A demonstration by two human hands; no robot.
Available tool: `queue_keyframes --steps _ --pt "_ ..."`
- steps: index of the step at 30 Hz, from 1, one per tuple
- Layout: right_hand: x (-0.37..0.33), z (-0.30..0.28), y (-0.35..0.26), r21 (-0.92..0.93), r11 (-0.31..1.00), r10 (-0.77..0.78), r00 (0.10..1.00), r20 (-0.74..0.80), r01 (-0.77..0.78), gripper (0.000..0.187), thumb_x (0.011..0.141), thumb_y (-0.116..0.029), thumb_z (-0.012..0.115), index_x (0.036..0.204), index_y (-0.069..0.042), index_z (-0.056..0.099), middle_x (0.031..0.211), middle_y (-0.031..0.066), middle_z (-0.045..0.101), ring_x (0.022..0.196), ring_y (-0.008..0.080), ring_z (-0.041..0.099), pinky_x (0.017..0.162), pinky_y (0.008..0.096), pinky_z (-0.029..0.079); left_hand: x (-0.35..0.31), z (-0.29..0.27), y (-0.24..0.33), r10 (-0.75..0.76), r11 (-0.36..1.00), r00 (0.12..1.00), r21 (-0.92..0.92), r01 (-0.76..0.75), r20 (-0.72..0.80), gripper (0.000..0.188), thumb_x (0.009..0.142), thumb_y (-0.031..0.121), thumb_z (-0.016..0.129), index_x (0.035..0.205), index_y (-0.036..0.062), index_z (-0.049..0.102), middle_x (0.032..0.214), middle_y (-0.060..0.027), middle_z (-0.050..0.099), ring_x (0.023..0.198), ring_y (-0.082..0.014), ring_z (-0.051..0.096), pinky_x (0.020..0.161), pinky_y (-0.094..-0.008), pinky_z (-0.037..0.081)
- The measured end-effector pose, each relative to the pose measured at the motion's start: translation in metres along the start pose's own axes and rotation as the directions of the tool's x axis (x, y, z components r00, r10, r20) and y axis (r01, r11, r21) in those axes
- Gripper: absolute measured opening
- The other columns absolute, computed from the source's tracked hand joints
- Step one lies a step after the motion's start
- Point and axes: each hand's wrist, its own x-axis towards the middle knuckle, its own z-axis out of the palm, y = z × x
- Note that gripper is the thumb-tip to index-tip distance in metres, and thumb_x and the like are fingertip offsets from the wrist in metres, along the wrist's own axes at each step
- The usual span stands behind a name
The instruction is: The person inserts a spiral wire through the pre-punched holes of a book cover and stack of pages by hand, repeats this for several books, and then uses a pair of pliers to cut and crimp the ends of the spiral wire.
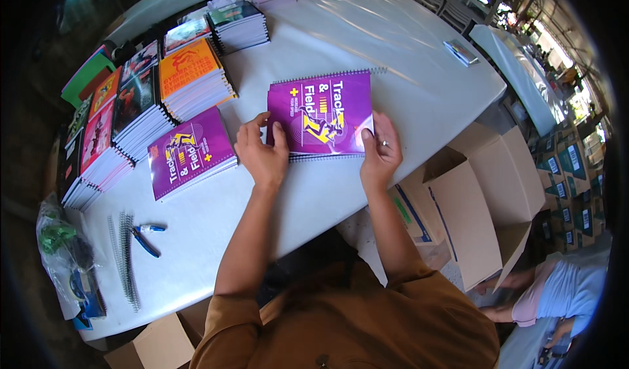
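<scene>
A purple book (pixel 319 115) with a yellow-and-white running figure on its cover lies in front of me, its cover print turned sideways. My left hand (pixel 263 149) grips its left edge, thumb on the cover. At the lower right corner, my right hand (pixel 380 151), with a ring on one finger, pinches the book, thumb on top. A wire coil (pixel 378 71) runs along the far edge and sticks out past the right corner. Another coil edge shows below the near side, so a second book seems to lie underneath. More purple books (pixel 192 151) are stacked to the left.
Stacks of spiral-bound books, including an orange one (pixel 190 68), fill the table's left side. Loose coils (pixel 123 258) and blue-handled pliers (pixel 145 239) lie near left, beside a plastic bag (pixel 62 251). An open cardboard box (pixel 468 205) stands right of the table; another person (pixel 557 294) is beyond.
</scene>
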Motion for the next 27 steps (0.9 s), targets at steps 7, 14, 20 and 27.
queue_keyframes --steps 7,14,20,27 --pt "0.06 -0.003 -0.117 0.135 0.984 -0.158 0.929 0.334 0.119 0.039 0.079 0.003 0.065 0.114 0.006 0.049 0.089 0.0152 0.068 0.083 0.0171 0.065 0.081 0.0269 0.049 0.027 -0.049 0.034 0.236 0.846 0.911 -0.39 -0.363 -0.337 0.064 0.065 0.028 0.079 0.117 0.0026 0.052 0.124 -0.016 0.045 0.118 -0.027 0.037 0.099 -0.0394 0.027" --pt "0.11 0.022 -0.136 -0.264 0.702 -0.51 0.726 0.462 0.661 0.06 0.078 -0.003 0.066 0.132 -0.004 0.04 0.127 0.0182 0.051 0.116 0.0283 0.051 0.096 0.0385 0.04 0.019 -0.039 0.066 -0.255 0.266 0.949 -0.93 0.253 0.186 0.019 0.095 0.021 0.049 0.096 0.0031 0.055 0.088 0.0006 0.059 0.077 -0.004 0.05 0.068 -0.019 0.041" --pt "0.051 -0.017 -0.001 -0.606 0.791 0.262 0.85 0.456 0.081 0.041 0.088 -0.016 0.056 0.127 -0.005 0.049 0.132 0.0182 0.046 0.123 0.0292 0.044 0.101 0.0348 0.035 -0.012 0.012 0.072 -0.312 0.167 0.663 -0.648 0.743 0.68 0.024 0.093 0.026 0.052 0.097 0.0028 0.056 0.08 -0.0042 0.062 0.063 -0.011 0.057 0.059 -0.0259 0.049" --pt "0.006 -0.03 0.036 -0.452 0.892 0.14 0.963 0.231 -0.022 0.03 0.091 -0.015 0.052 0.117 0.0 0.056 0.126 0.0181 0.052 0.11 0.0229 0.053 0.09 0.0309 0.042 0.007 -0.013 0.052 -0.311 0.897 0.942 -0.288 0.335 0.127 0.032 0.09 0.033 0.054 0.083 0.0026 0.062 0.071 -0.0073 0.064 0.059 -0.0168 0.06 0.051 -0.0268 0.043"
